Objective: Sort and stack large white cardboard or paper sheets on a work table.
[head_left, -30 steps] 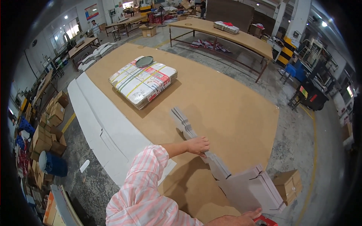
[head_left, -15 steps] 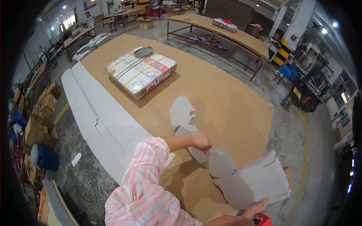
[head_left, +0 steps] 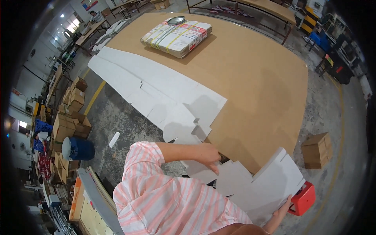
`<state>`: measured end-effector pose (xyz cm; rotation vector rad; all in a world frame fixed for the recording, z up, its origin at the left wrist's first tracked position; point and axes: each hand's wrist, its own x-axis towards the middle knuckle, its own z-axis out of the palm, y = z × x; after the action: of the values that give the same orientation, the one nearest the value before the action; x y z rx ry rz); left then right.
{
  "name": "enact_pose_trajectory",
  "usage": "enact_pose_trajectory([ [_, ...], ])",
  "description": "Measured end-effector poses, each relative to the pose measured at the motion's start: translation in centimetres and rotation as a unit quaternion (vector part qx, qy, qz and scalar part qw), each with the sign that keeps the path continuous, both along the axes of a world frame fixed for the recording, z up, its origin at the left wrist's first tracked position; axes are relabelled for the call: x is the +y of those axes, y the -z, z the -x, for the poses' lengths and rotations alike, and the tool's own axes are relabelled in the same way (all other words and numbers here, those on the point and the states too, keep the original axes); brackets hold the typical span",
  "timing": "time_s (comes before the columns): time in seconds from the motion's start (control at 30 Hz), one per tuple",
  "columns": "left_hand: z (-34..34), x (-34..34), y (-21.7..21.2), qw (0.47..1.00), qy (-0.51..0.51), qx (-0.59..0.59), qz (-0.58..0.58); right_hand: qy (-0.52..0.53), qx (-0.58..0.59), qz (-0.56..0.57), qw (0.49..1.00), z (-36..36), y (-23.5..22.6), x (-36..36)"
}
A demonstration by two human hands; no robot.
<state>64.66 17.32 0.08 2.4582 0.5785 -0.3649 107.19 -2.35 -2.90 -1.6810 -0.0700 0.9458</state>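
Note:
A long white die-cut cardboard sheet [head_left: 168,88] lies along the left and near side of a brown-topped table [head_left: 254,78]. Close to me, a notched white cardboard panel [head_left: 254,192] is between my hands. My forearm covers the place where sheet and panel meet, so I cannot tell if they are one piece. My left hand [head_left: 209,156] is closed, fingers pointing down, gripping the panel's left part near a notch. At the panel's near right edge, my right hand [head_left: 279,214] grips the border; some of its fingers are hidden underneath.
A strapped bundle of flat printed sheets [head_left: 176,35] sits at the table's far side, with a round grey dish [head_left: 176,20] on top. A red stool [head_left: 303,199] and a cardboard box [head_left: 316,150] stand at right. Boxes [head_left: 64,127] and a blue barrel [head_left: 80,148] line the left.
The view has shifted, showing more floor on the left and right. The white cardboard has swung toward the table's near edge, leaving more brown surface exposed. Both hands keep their grip.

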Motion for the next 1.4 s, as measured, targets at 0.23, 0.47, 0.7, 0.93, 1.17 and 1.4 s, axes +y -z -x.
enact_pose_trajectory([
  [0.23, 8.8, -7.5, -3.9, 0.988, -0.141, 0.060, -0.032, -0.107, 0.048, -0.065, 0.991, 5.9, -0.3, 3.3],
  [0.47, 18.2, -8.0, -3.2, 0.967, -0.240, 0.043, -0.075, -0.186, 0.047, -0.064, 0.979, 14.4, 0.9, 10.6],
  [0.7, 30.9, -0.7, -1.1, 0.959, -0.273, 0.064, -0.042, -0.223, 0.074, -0.052, 0.970, 27.0, 4.0, 19.2],
  [0.93, 39.9, 10.9, 2.7, 0.974, -0.207, 0.094, -0.006, -0.183, 0.087, 0.037, 0.978, 36.4, 8.2, 25.9],
  [1.17, 42.4, 18.5, 5.5, 0.984, -0.162, 0.079, -0.010, -0.152, 0.064, 0.072, 0.984, 40.0, 9.6, 29.2],
  [1.4, 42.4, 21.5, 8.2, 0.982, -0.162, 0.093, 0.034, -0.150, 0.063, 0.099, 0.982, 39.3, 12.5, 31.4],
])
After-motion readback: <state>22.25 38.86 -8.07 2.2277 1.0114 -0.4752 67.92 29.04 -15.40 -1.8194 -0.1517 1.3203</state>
